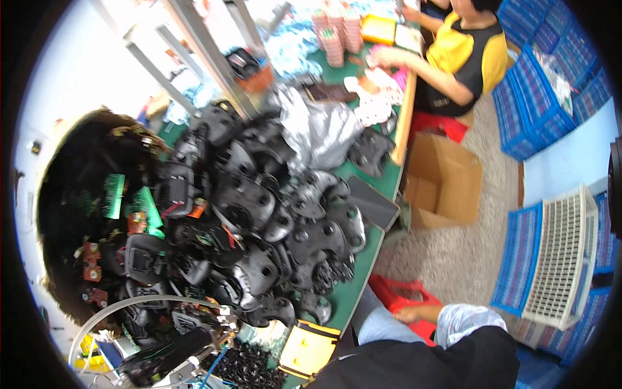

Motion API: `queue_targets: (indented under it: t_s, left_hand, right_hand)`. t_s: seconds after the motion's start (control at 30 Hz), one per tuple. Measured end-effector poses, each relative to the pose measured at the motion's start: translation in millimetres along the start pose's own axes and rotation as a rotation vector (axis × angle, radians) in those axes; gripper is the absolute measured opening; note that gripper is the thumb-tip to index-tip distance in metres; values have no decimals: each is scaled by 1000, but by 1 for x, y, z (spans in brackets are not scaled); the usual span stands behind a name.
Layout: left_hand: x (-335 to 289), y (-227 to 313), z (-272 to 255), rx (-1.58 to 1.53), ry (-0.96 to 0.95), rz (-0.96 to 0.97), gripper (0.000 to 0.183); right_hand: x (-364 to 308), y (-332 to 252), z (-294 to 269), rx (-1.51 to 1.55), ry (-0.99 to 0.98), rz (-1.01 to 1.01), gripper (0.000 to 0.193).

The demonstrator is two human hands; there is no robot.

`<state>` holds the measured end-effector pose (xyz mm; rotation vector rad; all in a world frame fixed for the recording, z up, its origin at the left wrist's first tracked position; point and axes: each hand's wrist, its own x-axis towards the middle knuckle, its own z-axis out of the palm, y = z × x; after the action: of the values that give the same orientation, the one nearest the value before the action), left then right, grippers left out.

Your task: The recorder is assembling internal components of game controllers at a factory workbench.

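My right hand reaches out to the right, low beside my leg, from a grey-white patterned sleeve. It is at a red plastic stool, with its fingers seemingly curled on the stool's edge; blur hides the exact grip. My left hand is out of view. On the green table to my left lies a big heap of black game controller shells. A yellow tray sits at the near table edge, beside a pile of small black parts.
A large dark container holds green and red circuit boards. A machine with a clear hose stands near left. An open cardboard box, a white basket and blue crates are rightward. A co-worker in yellow and black works farther along.
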<state>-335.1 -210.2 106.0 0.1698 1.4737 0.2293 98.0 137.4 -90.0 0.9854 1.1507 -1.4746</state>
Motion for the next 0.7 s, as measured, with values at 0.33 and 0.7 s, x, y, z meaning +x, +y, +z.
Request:
queue_targets:
  t_s: [0.33, 0.7]
  left_hand:
    - [90, -133, -9, -72, -67, -14, 35]
    - [267, -254, 66, -295, 99, 293, 28]
  right_hand:
    - [-1, 21, 28, -57, 118, -110, 72]
    - [52, 10, -29, -312, 341, -214, 71]
